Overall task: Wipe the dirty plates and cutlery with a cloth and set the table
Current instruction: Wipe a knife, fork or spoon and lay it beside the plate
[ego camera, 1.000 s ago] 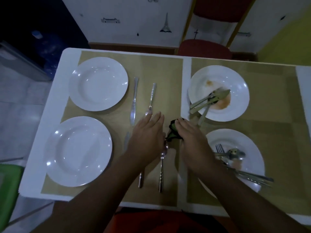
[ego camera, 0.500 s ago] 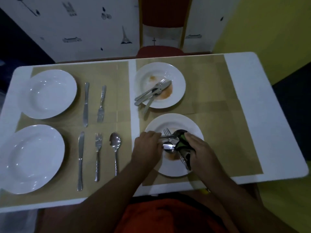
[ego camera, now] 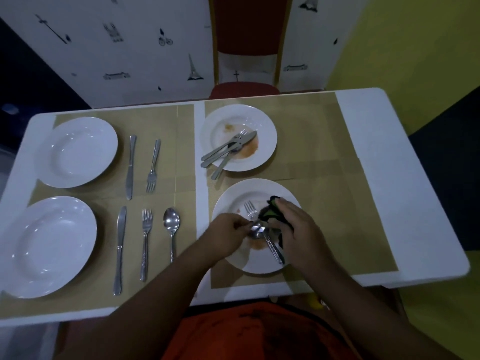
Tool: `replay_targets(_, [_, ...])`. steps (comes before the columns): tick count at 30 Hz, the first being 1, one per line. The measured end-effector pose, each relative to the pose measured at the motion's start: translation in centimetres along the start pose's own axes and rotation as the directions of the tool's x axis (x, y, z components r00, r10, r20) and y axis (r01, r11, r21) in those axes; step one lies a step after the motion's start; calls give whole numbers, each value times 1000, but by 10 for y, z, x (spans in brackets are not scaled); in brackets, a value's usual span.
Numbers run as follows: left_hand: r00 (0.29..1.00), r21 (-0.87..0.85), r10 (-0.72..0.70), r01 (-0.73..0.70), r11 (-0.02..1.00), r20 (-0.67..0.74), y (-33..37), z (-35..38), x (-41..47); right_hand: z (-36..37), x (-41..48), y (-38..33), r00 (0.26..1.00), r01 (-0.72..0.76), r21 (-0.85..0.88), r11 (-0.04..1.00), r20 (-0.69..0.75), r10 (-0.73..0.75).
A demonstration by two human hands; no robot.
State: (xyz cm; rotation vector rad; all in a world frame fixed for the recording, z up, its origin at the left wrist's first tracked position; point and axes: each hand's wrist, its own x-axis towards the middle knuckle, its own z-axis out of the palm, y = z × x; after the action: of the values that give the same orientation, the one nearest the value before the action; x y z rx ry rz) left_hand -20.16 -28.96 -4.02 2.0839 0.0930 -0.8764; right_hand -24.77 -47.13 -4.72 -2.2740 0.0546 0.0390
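Green-and-black cloth (ego camera: pixel 270 213) bunched in right hand (ego camera: pixel 296 229), fingers curled round it. Gone from the laid spoon (ego camera: pixel 171 224) of the left setting, across to the near dirty plate (ego camera: pixel 226 201) on the table (ego camera: pixel 389 178). Left hand (ego camera: pixel 226 236) now pinching what looks like a dirty spoon (ego camera: pixel 257 231) over that plate, right against the cloth; fork (ego camera: pixel 250 209) lying just beside. Likely starting on the third setting's cutlery. Far dirty plate (ego camera: pixel 267 120) stained, not yet wiped, piled with used cutlery (ego camera: pixel 228 149).
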Motion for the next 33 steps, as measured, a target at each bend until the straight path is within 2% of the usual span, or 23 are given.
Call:
replay_targets(2, [985, -352, -105, 147, 924, 136, 8, 1, -15, 9, 2, 0, 984, 143, -80, 986, 117, -133])
replay_targets(4, [974, -494, -144, 213, 843, 173, 9, 3, -23, 14, 2, 11, 959, 240, -187, 953, 197, -203])
replay_targets(7, [975, -570, -190, 223, 790, 117, 5, 10, -29, 15, 1, 20, 972, 180, -258, 949, 192, -132])
replay_targets(12, [976, -622, -195, 212, 754, 96, 2, 8, -32, 15, -1, 13, 950, 242, -243, 939, 258, -178])
replay_targets(15, [976, -645, -189, 213, 734, 107, -2, 7, -34, 4, 14, 8, 983, 104, -218, 970, 171, -67])
replay_targets(16, [975, -677, -183, 219, 703, 125, -3, 6, -34, 3, 16, 1, 984, 105, -197, 975, 159, -73])
replay_targets(19, [974, -794, -137, 224, 565, 178, -3, 1, -35, 9, 12, -13, 948, 266, -172, 948, 225, -225])
replay_targets(20, [975, -803, -128, 224, 552, 184, -3, 0, -35, 9, 12, -11, 939, 289, -184, 939, 245, -241])
replay_targets(22, [973, -777, -130, 229, 587, 188, -4, 0, -37, 4, 18, -3, 960, 210, -197, 958, 228, -164])
replay_targets(24, [975, -703, -143, 223, 675, 172, -8, 2, -39, -5, 26, -5, 985, -22, -94, 995, 166, 37])
replay_targets(26, [977, -590, -149, 211, 779, 152, -13, 3, -39, -11, 31, -12, 973, -209, 65, 976, 119, 200])
replay_targets(28, [977, -489, -170, 210, 847, 126, -14, 3, -38, -13, 30, -18, 969, -244, 166, 956, 80, 233])
replay_targets(31, [984, -328, -177, 179, 928, 34, -6, 2, -40, -12, 26, -23, 976, -219, 252, 942, 50, 213])
replay_targets(33, [991, -247, -132, 122, 961, -24, -4, 5, -39, -8, 21, -26, 986, -167, 249, 954, 15, 168])
